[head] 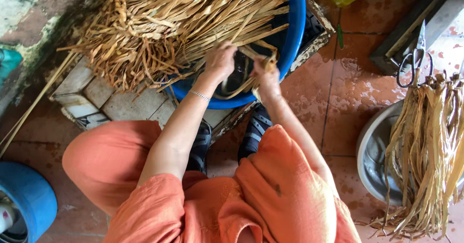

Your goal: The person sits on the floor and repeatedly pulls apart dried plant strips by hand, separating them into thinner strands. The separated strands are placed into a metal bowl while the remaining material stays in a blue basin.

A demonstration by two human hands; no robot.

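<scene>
Head cam looks straight down on a person in orange clothes, seated or squatting; face not in view. Both hands work at the near rim of a blue basin (296, 25) heaped w/ dried tan strips (164, 25), prob. split plant fibre, exact kind hard to tell. The heap spills over the basin's left side and hides most of its inside and far rim; top of the basin is cut off by the frame edge.

Left hand (220, 62), thin bracelet at the wrist, is curled down over the strips at the rim; fingers are hidden under the hand, so what it grips can't be made out exactly. Right hand (266, 74) is closed round a looped strip (251, 81) that bends betw. the two hands.

Basin sits on a worn tiled block (121, 103), partly covered by arms and knees. Wet red floor tiles (333, 98) around. At right, a 2nd bundle of strips (425, 151) lies across a metal bowl (374, 151), both cut by the frame edge; scissors (415, 62) just above it. Blue bucket (24, 199) bottom left, only partly seen.
</scene>
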